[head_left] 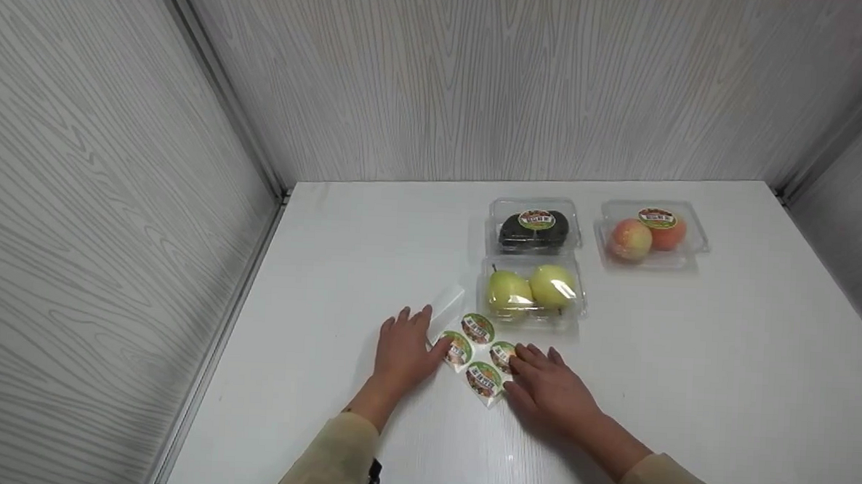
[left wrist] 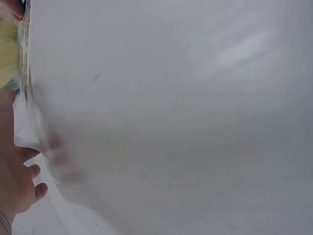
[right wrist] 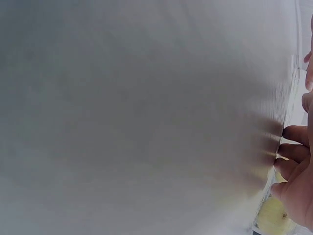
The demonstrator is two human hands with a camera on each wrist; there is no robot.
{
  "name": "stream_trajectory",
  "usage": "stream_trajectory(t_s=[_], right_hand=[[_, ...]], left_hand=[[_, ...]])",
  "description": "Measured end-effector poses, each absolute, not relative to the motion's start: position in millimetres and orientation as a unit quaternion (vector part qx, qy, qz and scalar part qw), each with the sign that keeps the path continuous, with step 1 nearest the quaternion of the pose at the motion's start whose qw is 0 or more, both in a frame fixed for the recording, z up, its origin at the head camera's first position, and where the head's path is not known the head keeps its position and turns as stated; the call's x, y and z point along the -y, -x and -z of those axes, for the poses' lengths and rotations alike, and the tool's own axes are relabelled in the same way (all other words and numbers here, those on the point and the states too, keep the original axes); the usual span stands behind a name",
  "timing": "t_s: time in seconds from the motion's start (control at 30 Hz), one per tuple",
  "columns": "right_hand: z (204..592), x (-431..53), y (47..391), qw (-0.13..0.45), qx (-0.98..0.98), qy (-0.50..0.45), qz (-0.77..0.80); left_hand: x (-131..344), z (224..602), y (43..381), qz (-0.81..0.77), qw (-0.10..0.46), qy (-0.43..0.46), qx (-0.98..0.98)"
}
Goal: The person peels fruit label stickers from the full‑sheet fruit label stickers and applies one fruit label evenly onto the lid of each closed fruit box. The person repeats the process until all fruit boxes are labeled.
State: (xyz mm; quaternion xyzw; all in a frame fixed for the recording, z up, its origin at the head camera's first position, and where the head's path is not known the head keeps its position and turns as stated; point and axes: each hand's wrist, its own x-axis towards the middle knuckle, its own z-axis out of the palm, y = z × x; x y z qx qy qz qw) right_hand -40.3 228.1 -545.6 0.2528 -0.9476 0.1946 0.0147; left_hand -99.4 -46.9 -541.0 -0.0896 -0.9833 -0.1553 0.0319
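Note:
A clear sheet of round fruit labels (head_left: 483, 379) lies flat on the table between my two hands. Several green-rimmed labels show on it. My left hand (head_left: 408, 350) rests at the sheet's left side, its thumb over the edge of one label and its fingertips by the clear end strip. At the right edge, the fingertips of my right hand (head_left: 555, 393) touch the sheet beside another label. The right wrist view shows that hand's fingers (right wrist: 293, 152) lightly bent with their tips down on the surface. Just beyond the sheet sits a clear plastic box of two pears (head_left: 531, 290), with no label visible on its lid.
Behind the pears stands a clear box with dark produce (head_left: 535, 230), a round label on its lid. Farther right is a labelled box of two peach-like fruits (head_left: 648, 237). The white table (head_left: 358, 253) is bounded by grey wood-grain panels (head_left: 445, 82).

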Motion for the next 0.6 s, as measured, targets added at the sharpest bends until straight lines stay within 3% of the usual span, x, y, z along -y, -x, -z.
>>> stream_trajectory(t_s=[0.27,0.6], right_hand=[[544.1,-226.5,39.9,0.02,0.946,-0.257,-0.198],[542.8,-224.1,40.1,0.011,0.945,-0.256,-0.204]], left_hand=[[47.5,538.9,98.3,0.17,0.077,0.096,0.978],[47.4,533.6,95.9,0.215,0.094,0.085,0.968]])
